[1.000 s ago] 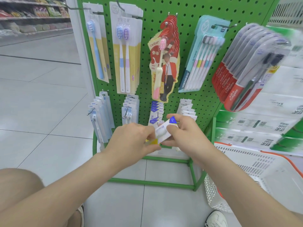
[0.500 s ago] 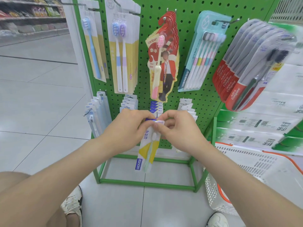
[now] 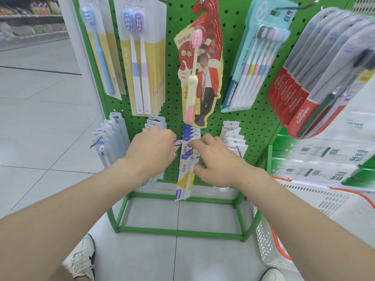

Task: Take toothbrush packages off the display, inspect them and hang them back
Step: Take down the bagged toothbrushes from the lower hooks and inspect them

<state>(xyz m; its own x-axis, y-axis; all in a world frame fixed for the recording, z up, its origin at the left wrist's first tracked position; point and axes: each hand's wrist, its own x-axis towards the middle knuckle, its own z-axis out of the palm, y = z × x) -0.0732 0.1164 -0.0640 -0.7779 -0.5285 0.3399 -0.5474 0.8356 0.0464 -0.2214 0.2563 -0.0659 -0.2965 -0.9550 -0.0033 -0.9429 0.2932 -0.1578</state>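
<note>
Hemmed between left packs point(image 3: 155, 120) and right packs point(image 3: 233, 135), overhung by red card point(image 3: 211, 88); lay open toward floor point(image 3: 203, 211); blocked rightward by basket point(image 3: 263, 246).

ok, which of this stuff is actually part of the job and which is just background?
In the job: blue-and-yellow toothbrush package, left hand and right hand at its top, matching packs on the hook, green pegboard.
Just there: Colgate packs, red canban packs, pastel multi-pack, white basket.

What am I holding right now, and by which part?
A toothbrush package, by its top end: the left hand pinches the top edge, the right hand touches beside it with its fingers. The rest hangs free.
</note>
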